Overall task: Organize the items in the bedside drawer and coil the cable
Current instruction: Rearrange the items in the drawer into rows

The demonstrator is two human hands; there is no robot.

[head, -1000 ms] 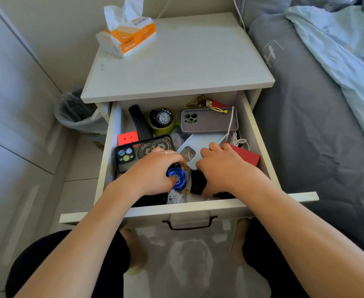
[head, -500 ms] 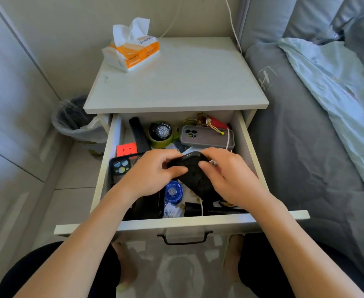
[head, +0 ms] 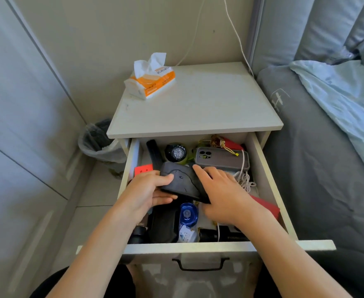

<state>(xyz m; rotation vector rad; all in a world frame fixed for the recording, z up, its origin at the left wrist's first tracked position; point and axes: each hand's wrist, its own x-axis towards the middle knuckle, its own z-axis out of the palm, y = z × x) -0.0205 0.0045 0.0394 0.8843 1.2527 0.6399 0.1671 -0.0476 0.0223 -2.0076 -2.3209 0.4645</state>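
The bedside drawer (head: 269, 183) stands pulled open and cluttered. My left hand (head: 148, 190) grips the left end of a black case (head: 181, 181), thumb on top, raised above the clutter. My right hand (head: 217, 190) lies on the case's right side with its fingers fairly straight. A white cable (head: 246, 179) is tangled at the right, beside a grey phone case (head: 221, 159). A black watch (head: 176, 152), a red cube (head: 143, 168), a blue round item (head: 188, 215) and a red box (head: 267, 206) also lie inside.
A tissue pack (head: 152, 82) sits on the nightstand top (head: 198, 104). A lined waste bin (head: 100, 140) stands to the left by the wall. The grey bed (head: 327, 168) borders the drawer on the right. A white cord (head: 237, 35) hangs down the wall.
Both hands have lifted the black case out of the clutter and moved it left and toward the drawer's back. The camera has tilted up, showing more wall.
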